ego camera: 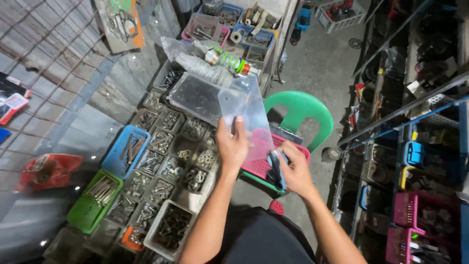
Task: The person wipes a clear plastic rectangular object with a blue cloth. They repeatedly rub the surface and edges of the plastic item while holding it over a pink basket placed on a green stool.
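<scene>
Far left of frame: wire mesh wall [44, 63], red part [46, 171] lying low on the desk. Next in – green basket [93, 200] and blue basket [124, 151] of bolts, then the grid of small hardware trays [166, 161] filling the desk to its right edge. Centre: left hand [232, 146], fingers closed, pinching the lower left edge of a clear plastic bag [246, 110]. Bag stands above both hands, long axis running up and slightly left, top corner near the wrapped shock absorber [227, 59] in the upper middle. Right hand [295, 171] sits lower right of the bag's bottom edge, fingers curled round a dark blue-handled tool [277, 171] – can't tell what kind. Left hand is the nearer one to the bag's body. Below the hands: pink basket [264, 164] on a green plastic chair [303, 110]. Open floor only past the chair; racks of bins [420, 146] crowd the right edge.
</scene>
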